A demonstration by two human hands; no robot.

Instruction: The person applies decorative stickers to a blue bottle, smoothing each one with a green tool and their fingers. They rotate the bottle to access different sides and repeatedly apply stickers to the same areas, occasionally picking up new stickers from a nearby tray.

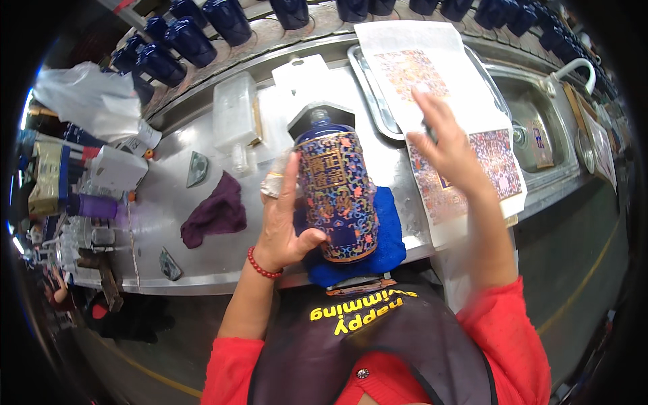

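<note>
One steel workbench (202,196) carries everything. Right of the blue bottle (341,196), a decal sheet (466,162) lies under the spread, flat right hand (449,145). The bottle, on a blue cloth (388,243), already looks patterned; the left hand (283,226) clasps its side.

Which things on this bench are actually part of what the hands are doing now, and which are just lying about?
In hand:
- left hand holding the decorated blue bottle
- blue cloth pad under it
- right hand on the patterned decal sheets

Lying about:
- purple rag
- plain blue bottles
- clear plastic container
- sink
</note>
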